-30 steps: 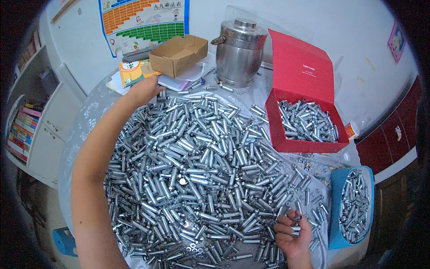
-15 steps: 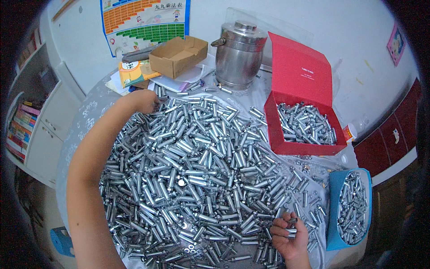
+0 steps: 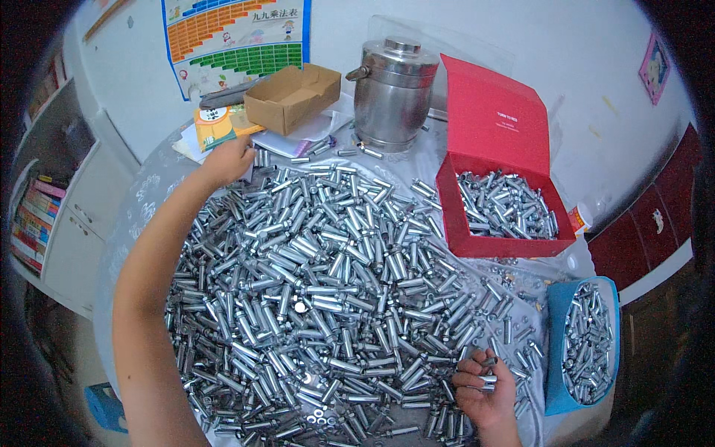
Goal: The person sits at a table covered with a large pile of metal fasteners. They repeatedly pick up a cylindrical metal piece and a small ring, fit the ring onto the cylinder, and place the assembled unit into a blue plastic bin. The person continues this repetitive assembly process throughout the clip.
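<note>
A big heap of silver metal sleeves and bolts (image 3: 328, 290) covers the round table. My left hand (image 3: 227, 160) reaches to the far left edge of the heap, fingers curled down on the pieces near an orange booklet (image 3: 216, 123); what it grips is hidden. My right hand (image 3: 484, 391) lies at the near right edge of the heap, fingers closed around a few silver bolts (image 3: 485, 372).
A red box (image 3: 491, 238) with its lid up holds more silver pieces at right. A blue tray (image 3: 555, 350) of them sits at the near right. Behind stand a steel pot (image 3: 391, 93) and an open cardboard box (image 3: 290, 97). A shelf of books (image 3: 33, 216) is at left.
My left hand has slid back from the far rim toward the heap's left edge. My right hand stayed at the near right, fingers closing on bolts.
</note>
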Demonstrator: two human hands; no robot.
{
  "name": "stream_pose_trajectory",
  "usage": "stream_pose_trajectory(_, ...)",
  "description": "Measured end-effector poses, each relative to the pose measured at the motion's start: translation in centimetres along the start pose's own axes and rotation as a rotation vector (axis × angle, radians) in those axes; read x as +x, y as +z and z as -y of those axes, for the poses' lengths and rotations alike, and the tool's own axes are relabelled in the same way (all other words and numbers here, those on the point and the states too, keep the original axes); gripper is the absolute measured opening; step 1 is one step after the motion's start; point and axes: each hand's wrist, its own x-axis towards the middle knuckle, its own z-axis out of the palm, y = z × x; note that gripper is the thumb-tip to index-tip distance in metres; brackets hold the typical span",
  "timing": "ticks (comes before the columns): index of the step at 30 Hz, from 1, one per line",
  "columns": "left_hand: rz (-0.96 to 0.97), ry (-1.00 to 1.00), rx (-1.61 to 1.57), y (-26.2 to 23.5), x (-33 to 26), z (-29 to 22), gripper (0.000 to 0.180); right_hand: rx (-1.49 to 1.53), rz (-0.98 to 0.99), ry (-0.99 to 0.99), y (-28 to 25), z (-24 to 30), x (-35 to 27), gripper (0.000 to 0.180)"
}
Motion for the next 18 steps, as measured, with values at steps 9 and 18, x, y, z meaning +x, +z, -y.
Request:
stream_pose_trajectory(9, 0.06, -0.271, 0.111, 4.3, 3.3, 0.8, 0.048, -0.088, 0.026, 0.013, -0.5, 0.1, 0.2, 0.019)
stream_pose_trajectory(18, 0.13, -0.432, 0.164, 5.4, 4.7, -2.1, 0.042, -0.05, 0.006, -0.019, -0.2, 0.2, 0.0, 0.02)
